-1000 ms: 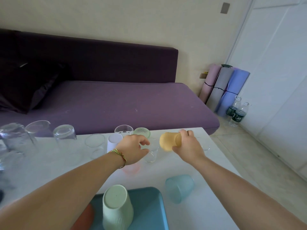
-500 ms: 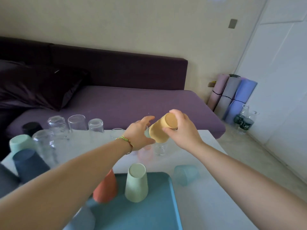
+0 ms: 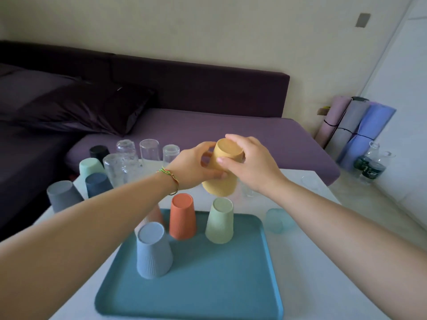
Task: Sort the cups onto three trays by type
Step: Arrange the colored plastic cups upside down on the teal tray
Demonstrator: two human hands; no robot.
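A purple sofa [image 3: 208, 125] stood behind the white table [image 3: 323, 262], with a dark pillow [image 3: 76, 107] at its left end. Three rolled mats [image 3: 353, 128] — pink, grey, blue — leaned in the corner, bottles [image 3: 369, 167] on the floor just beside them. A grey plate [image 3: 362, 20] sat on the wall.

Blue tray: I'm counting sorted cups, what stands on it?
Upside-down on the tray: a blue-grey cup, an orange cup, a green cup. A pink cup is mostly hidden behind the left forearm.

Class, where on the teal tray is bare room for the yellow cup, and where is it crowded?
Free: the near half of the tray, in front of the blue-grey cup. Crowded: its far edge, with orange cup and green cup.
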